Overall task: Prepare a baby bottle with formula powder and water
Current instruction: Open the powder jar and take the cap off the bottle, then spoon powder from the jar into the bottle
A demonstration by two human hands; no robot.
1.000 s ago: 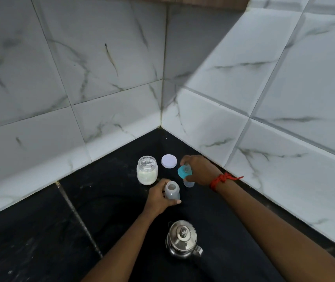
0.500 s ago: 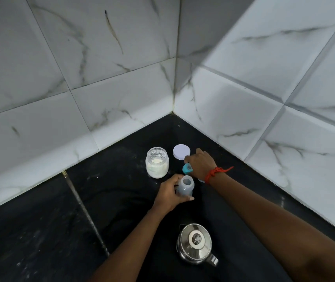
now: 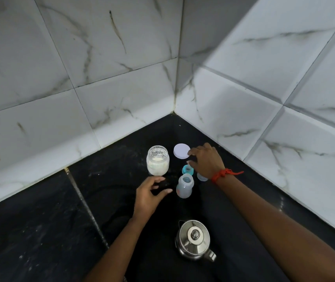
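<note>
A small translucent baby bottle (image 3: 185,186) stands uncapped on the black counter (image 3: 40,231). My left hand (image 3: 150,194) hovers just left of it with loosely spread fingers, holding nothing. The teal collar with the nipple (image 3: 187,170) lies on the counter behind the bottle. My right hand (image 3: 206,161) is above and right of the collar, fingers relaxed, with one fingertip near the white jar lid (image 3: 180,151). A clear bottle cap (image 3: 201,177) shows partly under my right wrist. The open glass jar of formula powder (image 3: 158,160) stands to the left.
A steel kettle (image 3: 193,240) with its lid on sits near me, in front of the bottle. White marble-look tiled walls (image 3: 121,88) meet in a corner right behind the objects. The dark counter stretches away to the left.
My left hand has let go of the bottle and drawn back to the left. My right hand has set the teal collar down and lifted off it. The view has tilted down.
</note>
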